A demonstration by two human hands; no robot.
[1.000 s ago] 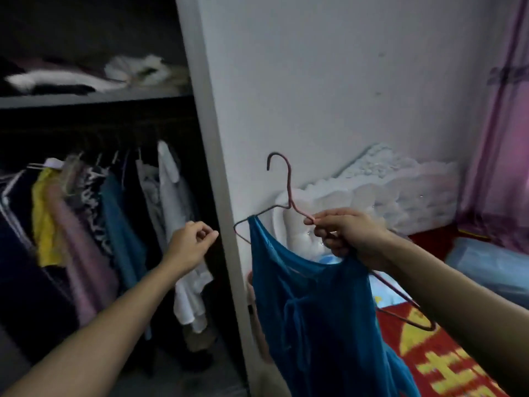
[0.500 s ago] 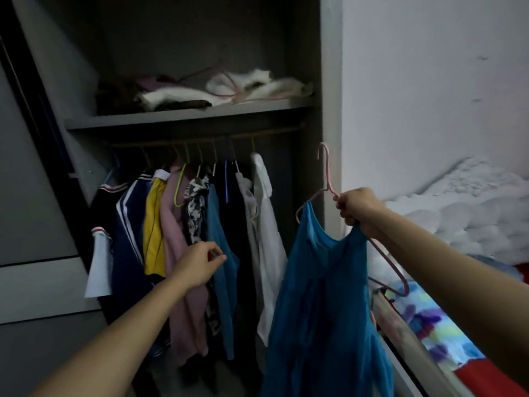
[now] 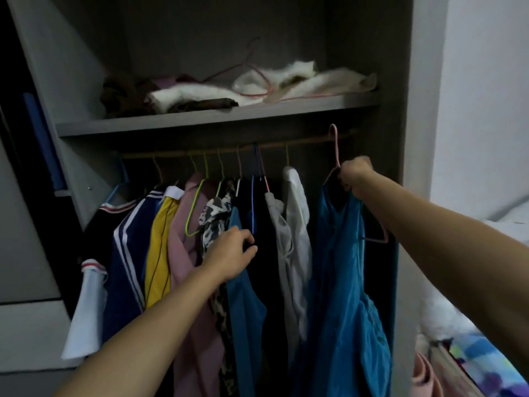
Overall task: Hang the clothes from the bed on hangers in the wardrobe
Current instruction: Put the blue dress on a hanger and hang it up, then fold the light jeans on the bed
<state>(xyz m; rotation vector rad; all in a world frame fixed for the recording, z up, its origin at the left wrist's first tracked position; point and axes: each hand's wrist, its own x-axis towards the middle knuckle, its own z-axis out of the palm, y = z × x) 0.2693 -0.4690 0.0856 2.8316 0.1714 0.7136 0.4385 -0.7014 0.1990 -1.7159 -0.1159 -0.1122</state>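
Observation:
My right hand (image 3: pixel 353 174) grips a pink wire hanger (image 3: pixel 334 144) just below its hook. A blue garment (image 3: pixel 343 282) hangs from that hanger at the right end of the wardrobe. The hook is up at the wooden rod (image 3: pixel 309 143); I cannot tell whether it rests on it. My left hand (image 3: pixel 232 253) is lower, against the hanging clothes (image 3: pixel 160 239), with its curled fingers at the edge of a black garment (image 3: pixel 267 224). Whether it grips the cloth is unclear.
Several garments on coloured hangers fill the rod from the left to a white shirt (image 3: pixel 297 213). The shelf (image 3: pixel 200 118) above holds folded clothes and loose pink hangers. The wardrobe's side panel (image 3: pixel 400 167) stands right of the blue garment; the bed (image 3: pixel 481 365) is at lower right.
My view has swung left from the bed and wall onto the wardrobe. My right hand has carried the hanger with the blue garment inside and up to the rod. My left hand has reached the hanging clothes.

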